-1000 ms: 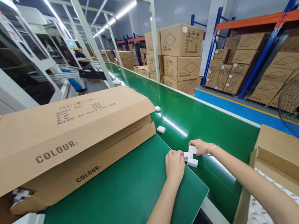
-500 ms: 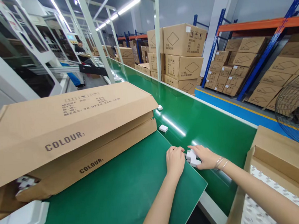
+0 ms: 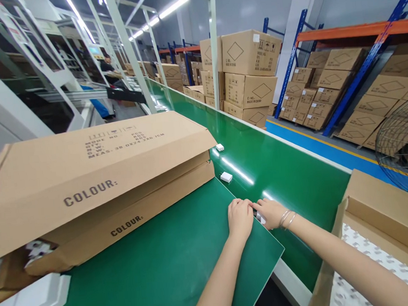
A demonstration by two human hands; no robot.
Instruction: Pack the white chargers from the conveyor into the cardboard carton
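Note:
My left hand rests at the edge of the green tabletop, its fingers curled over the rim; what they hold, if anything, is hidden. Right beside it, over the green conveyor belt, my right hand is closed around white plug adapters, mostly covered by the fingers. Its fingertips meet the left fingers. Farther up the belt lie a white plug adapter with its prongs to the left and another small white adapter.
Two stacked flat cartons stand on the tabletop at left, near white plastic pieces. An open carton at right holds rows of white adapters. Beyond the belt are stacked boxes, racks and a fan. A person works far off.
My right hand has moved left against my left hand, covering most of the white adapters that showed before. The adapters on the belt have shifted slightly right in view.

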